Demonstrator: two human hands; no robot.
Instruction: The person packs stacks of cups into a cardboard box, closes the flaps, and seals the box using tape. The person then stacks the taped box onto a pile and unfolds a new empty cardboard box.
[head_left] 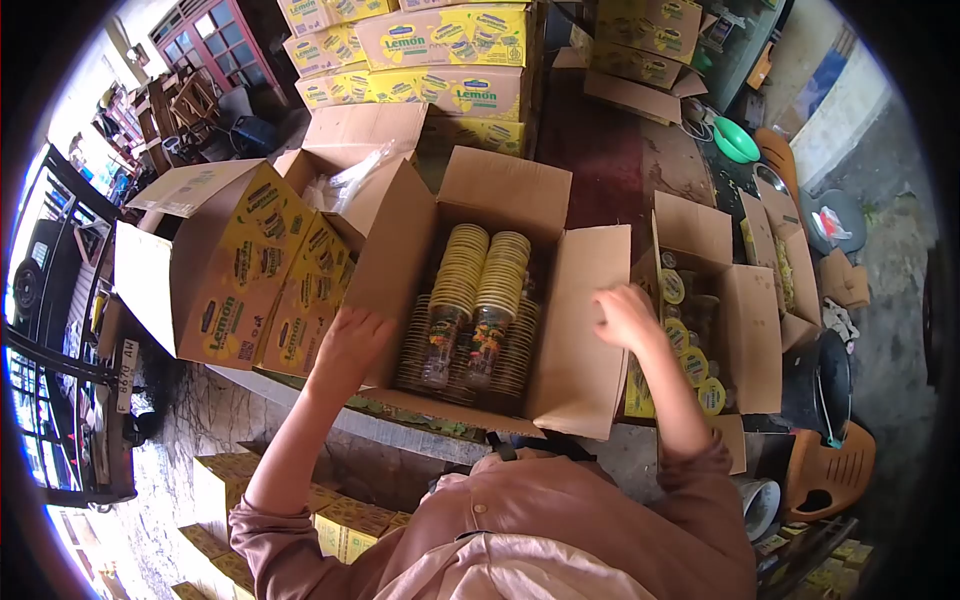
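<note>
Looks like a flap-handling step on the open brown cardboard box (505,190), stacked clear plastic cups with yellowish rims (462,262) sitting mid-box. Left hand (355,338) is half-curled at the left flap (393,255), about 8 o'clock; right hand (626,318)'s loosely bent by the right flap (574,330), 3 o'clock. Can't tell if either's pinching cardboard; next move calls for sure fingers. Lower cups are hard to make out.

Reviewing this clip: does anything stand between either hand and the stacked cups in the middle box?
Sideways, yes: the left flap lies between the left hand and the cups, and the right flap between the right hand and them. From above, nothing visible does; the box is open.
</note>
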